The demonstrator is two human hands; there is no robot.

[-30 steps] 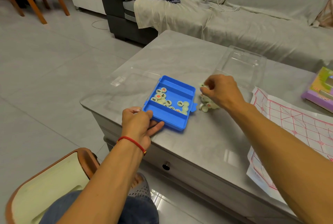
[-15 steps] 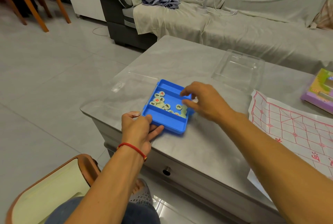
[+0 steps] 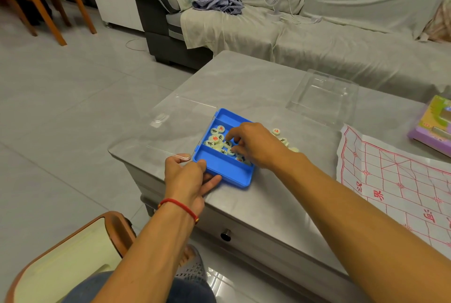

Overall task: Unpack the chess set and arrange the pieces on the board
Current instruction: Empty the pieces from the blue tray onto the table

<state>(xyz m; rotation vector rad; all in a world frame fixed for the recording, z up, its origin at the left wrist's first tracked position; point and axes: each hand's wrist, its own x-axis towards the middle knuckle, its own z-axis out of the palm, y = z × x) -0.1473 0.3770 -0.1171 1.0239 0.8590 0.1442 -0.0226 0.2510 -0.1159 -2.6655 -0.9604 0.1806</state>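
**Unpacking midway — pieces half out of tray**

Partly done. Blue tray (image 3: 225, 168) open near table (image 3: 244, 88) front edge, still holding a cluster of round pieces (image 3: 216, 138) in its middle compartment; nearest compartment bare. Small loose pile of pieces (image 3: 280, 136) already out on the tabletop just right of the tray, partly hidden behind the wrist. Paper board (image 3: 395, 180) unfolded at the far right, well apart from the tray — no pieces on the visible part. Clear lid (image 3: 322, 97) set aside beyond. Left to do, judging from this: empty the tray, then place everything on the board.

Left hand (image 3: 188, 175) steadying the tray at its near left corner, thumb over the rim, fingers curled beneath the edge — gripping. Right hand (image 3: 253, 144) reaching across into the tray, palm down, fingers bent onto the pieces; looks like gathering or pinching one or more, but actual hold hidden under the fingers — cannot tell.
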